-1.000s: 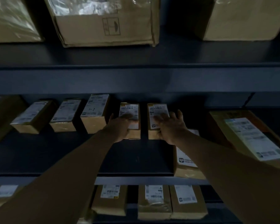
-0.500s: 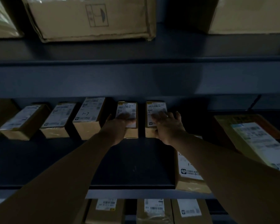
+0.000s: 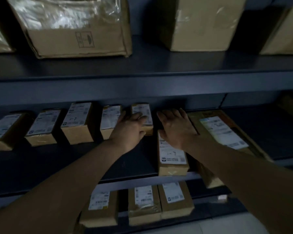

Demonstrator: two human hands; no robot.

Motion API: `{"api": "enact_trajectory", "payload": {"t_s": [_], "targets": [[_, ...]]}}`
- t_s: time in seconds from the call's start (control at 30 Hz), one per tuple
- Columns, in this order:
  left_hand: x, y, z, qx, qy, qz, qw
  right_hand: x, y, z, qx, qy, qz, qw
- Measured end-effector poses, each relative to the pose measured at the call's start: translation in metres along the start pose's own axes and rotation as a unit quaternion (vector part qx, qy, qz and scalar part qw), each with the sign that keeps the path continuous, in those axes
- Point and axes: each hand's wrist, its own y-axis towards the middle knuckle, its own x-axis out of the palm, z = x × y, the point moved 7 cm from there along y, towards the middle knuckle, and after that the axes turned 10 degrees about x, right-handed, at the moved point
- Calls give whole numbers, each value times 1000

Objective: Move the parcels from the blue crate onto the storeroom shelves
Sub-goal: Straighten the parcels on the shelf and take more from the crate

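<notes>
We see small brown parcels (image 3: 78, 122) with white labels lying flat in a row on the dark middle shelf (image 3: 41, 166); a longer parcel (image 3: 172, 159) sits at its front edge.

Two bare arms are all that shows of the person. The left forearm (image 3: 71, 181) is uncovered from the near left edge up to the wrist, and the right forearm (image 3: 240, 173) likewise from the near right. The left hand (image 3: 130, 127) and right hand (image 3: 175, 130) are bare too. In the dim light, knuckles and fingernails are hard to make out.
</notes>
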Motion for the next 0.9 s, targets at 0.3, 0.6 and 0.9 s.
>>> {"api": "enact_trajectory", "payload": {"t_s": [0.3,0.6,0.9], "targets": [[37,-20,107,93,-47,-231,967,-17,-112,84,118,-26,-64,991],[68,10,114,51,-25,-206,977,28,-139,145,161,-11,-151,975],[82,72,101,0,-32,-146,989,46,-60,179,163,12,-150,975]]}}
